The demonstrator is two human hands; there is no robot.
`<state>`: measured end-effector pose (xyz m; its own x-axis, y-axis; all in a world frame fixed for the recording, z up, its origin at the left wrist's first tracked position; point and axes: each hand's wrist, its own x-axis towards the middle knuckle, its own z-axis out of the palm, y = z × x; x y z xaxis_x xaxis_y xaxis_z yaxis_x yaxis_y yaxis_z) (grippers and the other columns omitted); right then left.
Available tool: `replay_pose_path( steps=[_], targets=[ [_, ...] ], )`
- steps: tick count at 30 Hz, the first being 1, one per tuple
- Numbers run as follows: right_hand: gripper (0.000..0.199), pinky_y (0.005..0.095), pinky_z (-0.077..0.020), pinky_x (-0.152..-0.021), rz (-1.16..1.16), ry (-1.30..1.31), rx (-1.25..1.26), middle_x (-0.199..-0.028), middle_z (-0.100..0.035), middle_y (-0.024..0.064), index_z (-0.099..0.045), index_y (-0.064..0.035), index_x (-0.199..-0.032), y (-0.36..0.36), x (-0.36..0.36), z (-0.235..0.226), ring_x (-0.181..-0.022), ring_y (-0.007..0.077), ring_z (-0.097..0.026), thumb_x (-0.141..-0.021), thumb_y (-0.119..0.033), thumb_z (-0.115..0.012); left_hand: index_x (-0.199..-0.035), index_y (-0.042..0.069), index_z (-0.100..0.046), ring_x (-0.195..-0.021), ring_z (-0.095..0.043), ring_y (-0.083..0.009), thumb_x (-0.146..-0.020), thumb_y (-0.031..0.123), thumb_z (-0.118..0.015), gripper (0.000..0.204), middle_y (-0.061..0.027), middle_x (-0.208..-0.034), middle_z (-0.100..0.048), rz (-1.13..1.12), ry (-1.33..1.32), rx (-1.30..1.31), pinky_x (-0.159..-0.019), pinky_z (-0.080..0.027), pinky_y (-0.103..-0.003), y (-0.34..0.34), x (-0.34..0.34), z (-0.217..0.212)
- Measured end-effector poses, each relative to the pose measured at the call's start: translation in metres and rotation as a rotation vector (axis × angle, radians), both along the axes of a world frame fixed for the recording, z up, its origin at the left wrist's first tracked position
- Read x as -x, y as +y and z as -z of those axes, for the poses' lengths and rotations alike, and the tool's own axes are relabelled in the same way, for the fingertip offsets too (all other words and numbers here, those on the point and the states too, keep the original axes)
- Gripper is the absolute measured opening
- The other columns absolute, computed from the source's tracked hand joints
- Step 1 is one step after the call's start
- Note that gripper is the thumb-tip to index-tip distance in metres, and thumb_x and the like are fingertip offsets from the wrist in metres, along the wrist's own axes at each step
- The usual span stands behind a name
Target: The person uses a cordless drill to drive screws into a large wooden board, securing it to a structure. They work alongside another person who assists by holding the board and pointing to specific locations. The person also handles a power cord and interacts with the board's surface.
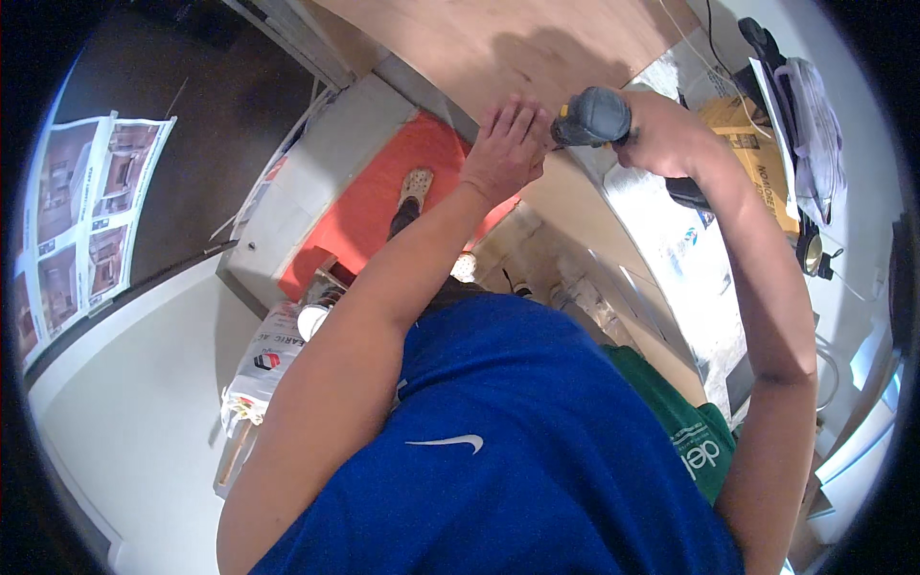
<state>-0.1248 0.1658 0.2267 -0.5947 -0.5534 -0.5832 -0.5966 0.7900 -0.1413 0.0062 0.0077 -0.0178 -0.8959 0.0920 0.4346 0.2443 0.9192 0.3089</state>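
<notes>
My right hand (666, 131) is wrapped round a dark cordless drill (594, 117) with yellow accents, its nose pointing left toward my other hand. Over the edge of a light wooden panel (585, 43) lies my left hand (508, 144), fingers bent against the wood close to the drill's nose. The left thumb and the drill's tip are mostly hidden, so any screw there cannot be made out. Below that spot, a second pale wooden board (570, 206) runs down and to the right.
An orange-red floor covering (369, 196) lies at the left, with a foot in a light clog (416, 187) on it. A white printed sack (264, 369) and a white tub (311, 321) stand lower left. At the right are a yellow box (752, 158), cables and a grey cloth (815, 139).
</notes>
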Motion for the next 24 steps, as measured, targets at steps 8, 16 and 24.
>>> replay_pose_path(
  steps=[8, 16, 24],
  targets=[
    [0.058, 0.0464, -0.0546, -0.099, 0.034, -0.051, 0.106, -0.117, -0.075, 0.0204, -0.069, -0.0094, -0.129, -0.004, -0.008, -0.017, -0.110, 0.0426, -0.070, -0.072, -0.007, -0.080, -0.154, 0.008, -0.051, -0.150, -0.043, -0.0389, -0.083, 0.036, -0.077, 0.081, -0.0156, -0.160, -0.049, -0.002, -0.008, -0.008, -0.125, -0.034, -0.057, -0.001, 0.000, -0.005],
    [0.067, 0.0452, -0.0545, -0.100, -0.054, -0.085, 0.085, -0.121, -0.075, 0.0204, -0.067, -0.0122, -0.135, -0.012, -0.002, -0.009, -0.113, 0.0413, -0.070, -0.070, -0.005, -0.080, -0.156, 0.008, -0.050, -0.150, -0.044, -0.0390, -0.084, 0.036, -0.076, 0.081, -0.0172, -0.160, -0.049, -0.023, 0.020, -0.017, -0.125, -0.030, -0.058, 0.003, 0.000, 0.003],
    [0.066, 0.0428, -0.0538, -0.102, 0.062, -0.072, 0.050, -0.121, -0.076, 0.0191, -0.069, -0.0109, -0.134, 0.009, 0.009, -0.005, -0.113, 0.0364, -0.072, -0.070, -0.012, -0.086, -0.146, 0.004, -0.058, -0.145, -0.048, -0.0396, -0.083, 0.034, -0.074, 0.072, -0.0189, -0.153, -0.054, -0.021, 0.103, -0.033, -0.123, -0.036, -0.057, 0.000, -0.001, 0.002]
  ],
)
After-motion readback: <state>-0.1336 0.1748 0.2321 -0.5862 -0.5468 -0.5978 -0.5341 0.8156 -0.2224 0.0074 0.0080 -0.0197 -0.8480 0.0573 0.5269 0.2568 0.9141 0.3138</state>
